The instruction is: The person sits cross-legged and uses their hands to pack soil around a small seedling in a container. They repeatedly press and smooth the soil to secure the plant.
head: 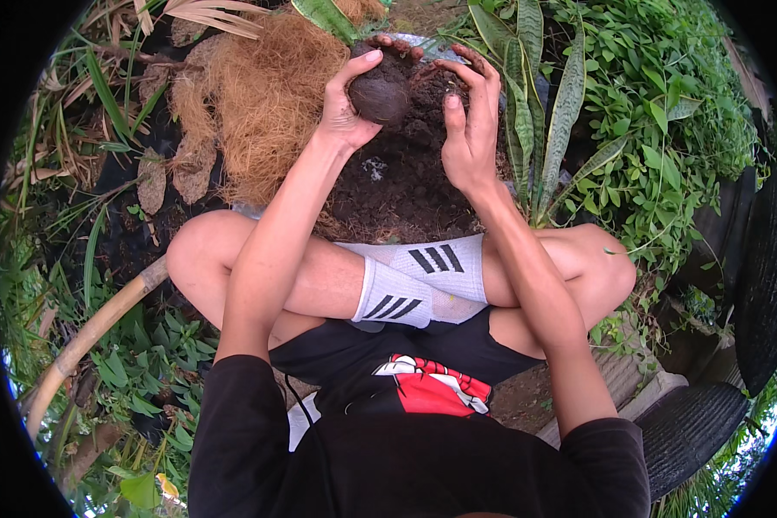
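Note:
My left hand [349, 97] grips a dark brown rounded shell [381, 98], which looks like half a coconut shell. Its smooth curved side faces me, and dark soil shows at its far rim. Just beyond the hand, a snake plant leaf [327, 18] slants up to the left; its base is hidden, so I cannot tell whether it grows from the shell. Close to the shell on the right, my right hand [469, 116] curls its soil-covered fingers and thumb around a clump of dark soil [441, 87]. Below both hands lies loose dark soil [401, 188].
Brown coir fibre [272, 110] is heaped to the left. Snake plants [537, 110] stand close by my right forearm, with leafy green growth [660, 97] beyond. My crossed legs in grey socks [421, 278] border the soil. A bamboo pole [90, 337] curves at the left.

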A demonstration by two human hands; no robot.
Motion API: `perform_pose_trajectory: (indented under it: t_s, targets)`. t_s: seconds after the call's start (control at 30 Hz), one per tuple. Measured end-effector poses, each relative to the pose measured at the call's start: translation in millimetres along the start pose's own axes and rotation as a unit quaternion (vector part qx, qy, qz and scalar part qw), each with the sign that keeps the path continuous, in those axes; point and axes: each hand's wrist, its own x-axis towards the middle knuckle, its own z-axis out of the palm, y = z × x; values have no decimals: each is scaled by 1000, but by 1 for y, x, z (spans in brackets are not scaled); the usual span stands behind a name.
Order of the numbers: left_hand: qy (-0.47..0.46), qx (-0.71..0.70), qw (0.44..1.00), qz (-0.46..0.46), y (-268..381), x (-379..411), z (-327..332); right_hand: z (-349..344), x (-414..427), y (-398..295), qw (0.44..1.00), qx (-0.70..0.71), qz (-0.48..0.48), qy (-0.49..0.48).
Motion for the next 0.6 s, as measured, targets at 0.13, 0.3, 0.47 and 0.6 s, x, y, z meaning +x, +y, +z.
perform_pose_trajectory:
  t_s: [0.13,0.3,0.47,0.6]
  targets:
    - [18,-9,1000,24,7,-6,26,2,2,-11,1000,27,14,-8]
    - [34,6,999,-3,6,-6,13,11,-6,-12,997,23,50,-51]
    - [24,44,997,-50,5,-8,13,16,-17,-9,996,-1,69,-61]
    - [37,11,999,-33,1,-7,12,9,-8,-20,998,-37,46,-36]
